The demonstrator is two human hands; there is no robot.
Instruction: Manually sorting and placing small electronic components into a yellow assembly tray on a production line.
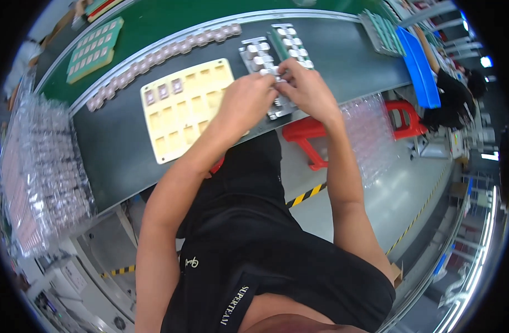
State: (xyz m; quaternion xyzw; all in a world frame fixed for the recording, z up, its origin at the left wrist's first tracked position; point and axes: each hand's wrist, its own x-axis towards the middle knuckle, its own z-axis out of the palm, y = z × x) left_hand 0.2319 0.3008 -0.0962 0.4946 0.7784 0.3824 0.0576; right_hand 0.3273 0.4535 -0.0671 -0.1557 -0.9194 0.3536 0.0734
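Over a silvery metal fixture (277, 111) holding several white round parts (258, 50), my two hands meet with their fingertips close together. My left hand (247, 99) comes from the left, its fingers curled in over the fixture. From the right, my right hand (309, 91) bends its thumb and index finger in a pinch. Whatever lies between the fingertips is hidden or too small to name. Just beyond them lies a second fixture (272, 36), green-edged, with more white round parts. Beside my left forearm is a cream tray (150, 131) of square pockets; a few top pockets hold small pinkish-grey square pieces (163, 91).
A long row of small pinkish parts (160, 55) runs along the rail. Far left are a green tray (78, 71) of similar pieces and stacked clear plastic trays (49, 166). At right are green racks (382, 34), a blue bin (419, 69), red stools (305, 132) and a person (455, 100).
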